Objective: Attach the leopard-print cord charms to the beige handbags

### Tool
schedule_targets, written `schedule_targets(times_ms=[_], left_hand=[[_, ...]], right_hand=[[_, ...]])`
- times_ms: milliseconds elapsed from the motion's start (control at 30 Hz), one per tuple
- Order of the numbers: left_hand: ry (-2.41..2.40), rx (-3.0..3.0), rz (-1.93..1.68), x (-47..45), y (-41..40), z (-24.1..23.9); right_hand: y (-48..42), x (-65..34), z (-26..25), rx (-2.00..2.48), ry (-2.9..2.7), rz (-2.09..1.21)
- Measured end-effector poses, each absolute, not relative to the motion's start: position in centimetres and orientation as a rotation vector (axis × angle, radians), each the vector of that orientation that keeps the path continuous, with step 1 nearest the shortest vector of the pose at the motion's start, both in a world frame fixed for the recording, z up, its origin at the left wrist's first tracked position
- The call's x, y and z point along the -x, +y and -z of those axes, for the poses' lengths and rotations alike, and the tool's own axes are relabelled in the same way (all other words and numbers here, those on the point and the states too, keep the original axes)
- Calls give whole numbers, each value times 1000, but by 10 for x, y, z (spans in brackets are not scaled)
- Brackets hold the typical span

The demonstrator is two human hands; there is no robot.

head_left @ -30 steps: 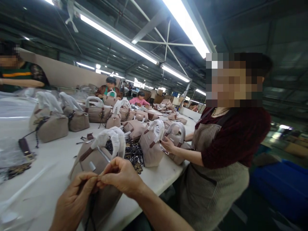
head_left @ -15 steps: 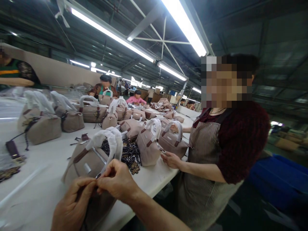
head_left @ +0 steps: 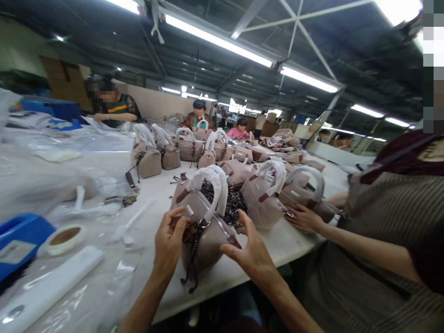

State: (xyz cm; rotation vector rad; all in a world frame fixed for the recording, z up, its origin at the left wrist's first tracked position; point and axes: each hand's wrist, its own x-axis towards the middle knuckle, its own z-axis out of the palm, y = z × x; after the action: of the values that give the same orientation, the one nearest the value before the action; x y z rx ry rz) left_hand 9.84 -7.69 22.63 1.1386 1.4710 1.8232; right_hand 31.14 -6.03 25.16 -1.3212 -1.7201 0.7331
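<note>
Right hand (head_left: 251, 250) spread near smooth taupe bag (head_left: 212, 241), arched handles (head_left: 221, 188) white-wrapped (left hand (head_left: 168, 243) by dark braided cord (head_left: 195, 244), grip unclear)

The head camera is looking from the person's own head, facing forward and somewhat down across the white table (head_left: 159, 192). The left hand (head_left: 169, 238) and the right hand (head_left: 250, 245) are appearing near, below the middle. Upward, the view is reaching the ceiling lights (head_left: 218, 40), and a standing co-worker (head_left: 381, 217) is filling its right side closely.
</note>
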Motion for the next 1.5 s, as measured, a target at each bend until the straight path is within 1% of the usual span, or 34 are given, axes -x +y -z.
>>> schedule_targets(times_ms=[67,167,333,433,500,600,667,767,900,1000,1033,1100,1300,1400,1500], left_hand=[[1552,-1148,-1856,-91,-69,-217],[1633,-1157,-1862,-76,-55,-202],[1704,-1172,-1823,-53,-34,-185],[1669,-1244,-1814,-44,-23,-174],[1687,-1248,-1800,-36,-12,-164],[1754,-1110,-1873,-24,6,-148],[1788,-1030,-1861,-18,13,-140],[1786,-1033,-1721,-17,18,-134],[1757,-1111,-1587,-27,18,-133],[1758,-1136,-1525,-34,16,-131],[1758,-1149,-1501,-36,15,-130],[1758,-1178,-1448,-37,14,-128],[1778,-1229,-1320,-34,14,-121],[1773,-1221,-1348,-34,14,-117],[1789,-1181,-1406,-39,14,-116]], right_hand=[[-61,-309,-237,1365,-1701,-850],[-60,-305,-233,1383,-1777,-933],[-51,-297,-235,1343,-1729,-882],[-37,-288,-215,1286,-1611,-807],[-20,-284,-198,1352,-1485,-672],[5,-282,-189,1339,-1407,-635],[20,-281,-200,1292,-1437,-671],[54,-272,-234,1298,-1547,-678],[130,-241,-276,1298,-1574,-501],[197,-206,-284,1282,-1632,-269],[218,-192,-281,1282,-1657,-196],[257,-163,-266,1307,-1676,-180],[339,-85,-210,1465,-1768,-312],[362,-76,-200,1551,-1800,-378],[358,-82,-186,1589,-1901,-451]])
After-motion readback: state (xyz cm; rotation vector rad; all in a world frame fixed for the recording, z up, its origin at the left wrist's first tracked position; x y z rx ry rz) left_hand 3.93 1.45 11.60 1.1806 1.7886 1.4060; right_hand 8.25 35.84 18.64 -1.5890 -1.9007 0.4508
